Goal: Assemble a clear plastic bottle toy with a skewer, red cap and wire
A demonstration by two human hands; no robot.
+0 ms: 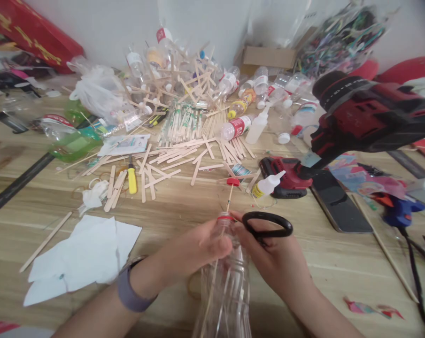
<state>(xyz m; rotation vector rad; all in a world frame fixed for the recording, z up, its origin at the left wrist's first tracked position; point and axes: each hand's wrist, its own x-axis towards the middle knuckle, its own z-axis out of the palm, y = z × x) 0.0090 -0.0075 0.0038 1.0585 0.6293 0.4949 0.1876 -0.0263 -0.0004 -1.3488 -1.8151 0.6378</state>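
Note:
A clear plastic bottle (229,286) stands in front of me, its neck near my fingers and its lower end cut off by the frame. My left hand (201,244) is closed around the bottle just below the neck. A thin wooden stick (229,202) runs down through the bottle's mouth, and a red bottle cap (232,181) sits at its upper end, above the neck. Curled against the other side of the neck is my right hand (274,256), which also holds scissors; only their black handle loop (267,224) shows, the blades being hidden.
A red cordless drill (360,117) and a phone (339,202) are on the right. Craft sticks (177,164), glue bottles (257,126) and a heap of empty plastic bottles cover the back. White paper (81,253) and a yellow-handled screwdriver (131,180) lie left. Another person's hand shows far left.

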